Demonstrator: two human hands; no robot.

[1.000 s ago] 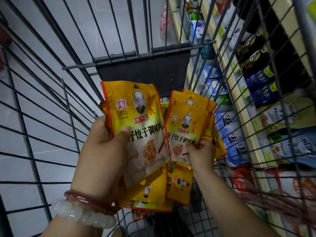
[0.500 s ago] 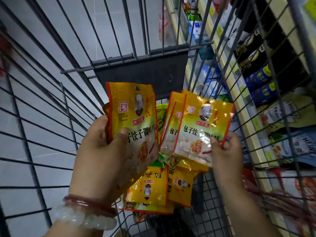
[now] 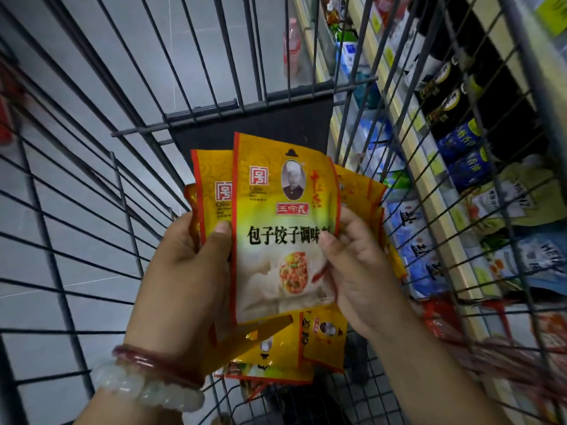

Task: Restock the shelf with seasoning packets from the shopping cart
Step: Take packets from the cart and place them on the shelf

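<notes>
Seasoning packets [image 3: 285,228] now merged: right hand [image 3: 359,271] added its packets onto left hand [image 3: 187,271] stack; both hands pinch it. Shelf [image 3: 408,124] at 2 o'clock next.

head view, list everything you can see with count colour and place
seasoning packets: a fanned stack, exact count unclear, yellow with red edges, held over the cart by both hands
more packets: a few, yellow, lower in the cart
shopping cart: one, dark wire, all around
flap: one, black, far end of the cart
shelf: one, cream edge, right of the cart, with blue bags and dark bottles
bracelets: two, red and pale, left wrist
left hand: grips the stack
right hand: pinches the front packet
</notes>
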